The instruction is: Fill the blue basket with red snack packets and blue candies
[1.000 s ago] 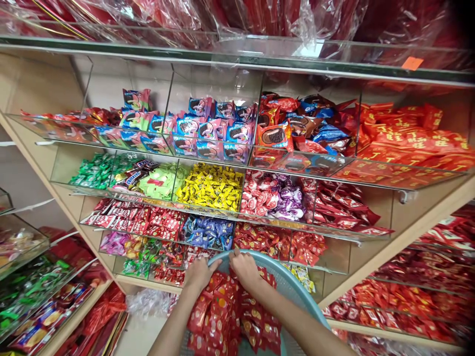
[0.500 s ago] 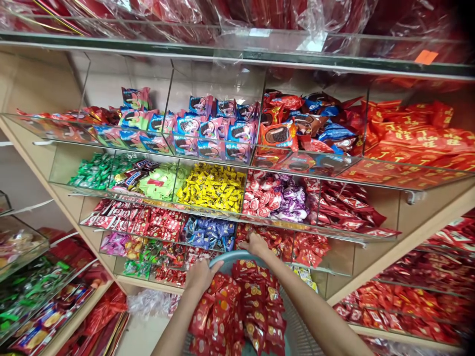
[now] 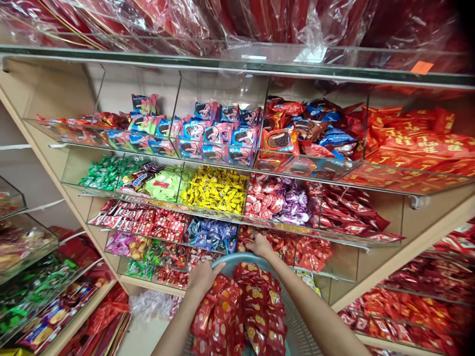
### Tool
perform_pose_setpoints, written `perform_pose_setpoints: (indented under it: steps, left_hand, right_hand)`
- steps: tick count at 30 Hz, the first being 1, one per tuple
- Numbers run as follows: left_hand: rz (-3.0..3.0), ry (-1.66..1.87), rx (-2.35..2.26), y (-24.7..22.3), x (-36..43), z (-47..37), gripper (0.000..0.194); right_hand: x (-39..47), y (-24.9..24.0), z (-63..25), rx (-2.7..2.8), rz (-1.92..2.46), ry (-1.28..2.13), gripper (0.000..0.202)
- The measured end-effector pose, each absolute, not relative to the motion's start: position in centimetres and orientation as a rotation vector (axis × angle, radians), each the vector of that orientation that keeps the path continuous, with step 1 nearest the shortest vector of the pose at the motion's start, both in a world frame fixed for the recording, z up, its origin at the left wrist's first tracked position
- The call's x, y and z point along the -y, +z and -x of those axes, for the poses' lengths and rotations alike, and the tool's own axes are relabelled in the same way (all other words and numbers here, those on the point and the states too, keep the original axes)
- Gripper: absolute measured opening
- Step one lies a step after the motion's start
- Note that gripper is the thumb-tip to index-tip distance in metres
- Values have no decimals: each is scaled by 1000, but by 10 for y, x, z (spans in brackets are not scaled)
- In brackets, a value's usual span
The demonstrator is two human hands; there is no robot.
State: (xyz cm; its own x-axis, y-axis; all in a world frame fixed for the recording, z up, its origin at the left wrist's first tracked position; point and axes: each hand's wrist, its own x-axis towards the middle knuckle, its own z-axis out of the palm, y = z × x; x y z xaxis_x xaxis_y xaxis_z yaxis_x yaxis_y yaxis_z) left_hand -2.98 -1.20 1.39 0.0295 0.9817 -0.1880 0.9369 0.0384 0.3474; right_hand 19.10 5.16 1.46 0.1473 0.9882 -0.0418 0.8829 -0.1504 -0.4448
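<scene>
My left hand is closed on the rim of a teal plastic basket. Many red packets with orange fruit prints fill the basket. Beyond the rim, my right hand reaches into a shelf bin of red packets. Its fingers are bent among those packets, and whether they grip one cannot be made out. Left of that bin lie blue-wrapped sweets; above it are red and purple round sweets.
Clear-fronted shelves hold yellow sweets, green sweets, cookie packs and orange-red bags. A glass shelf edge crosses above. More candy racks stand at left and right.
The whole view has shifted slightly, so the shelves appear a little lower and further right. Both hands keep nearly the same places at the basket and the bin.
</scene>
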Motion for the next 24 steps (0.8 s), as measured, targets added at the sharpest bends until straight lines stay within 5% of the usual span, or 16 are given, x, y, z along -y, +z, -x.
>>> perform_pose_setpoints:
  steps: [12,24]
  left_hand:
    - [-1993,200,-1927,8,11,31,68]
    - [-1976,187,-1931,8,10,31,68]
  right_hand:
    - [38,43,-201,743,984,1757,29]
    - [63,27,-198,821,1094,1667,23]
